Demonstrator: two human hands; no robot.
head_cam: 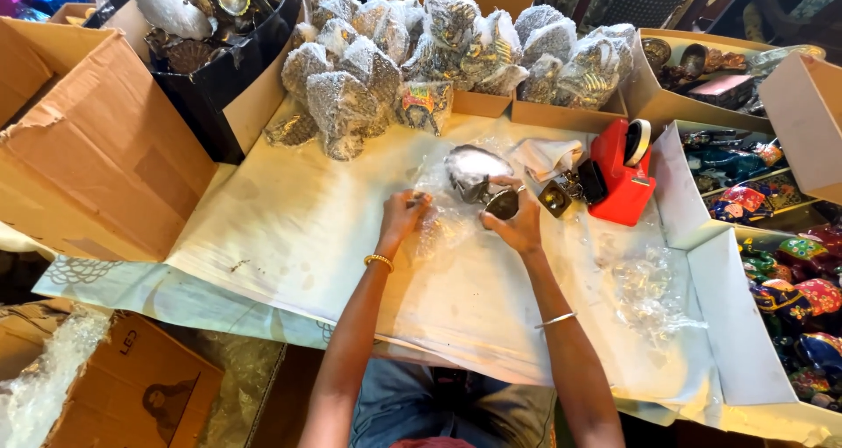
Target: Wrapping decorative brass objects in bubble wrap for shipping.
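- Mostly, my table (289, 238) is covered by a pale sheet, with cardboard boxes crowding it on every side; its near edge is cut off by my lap.
- Behind my hands a heap of bubble-wrapped bundles (421, 53) hides whatever is inside each one.
- Off to the right, a red tape dispenser (623, 172) stands just beside my right hand.
- Clear bubble wrap (443, 211) lies crumpled between my hands; its edges are hard to trace against the sheet.
- My right hand (519, 224) is curled shut around a small metal ornament (478, 176), whose shape is hard to make out under the wrap.
- My left hand (403, 213) pinches the bubble wrap's left edge, fingers closed, just left of the ornament.
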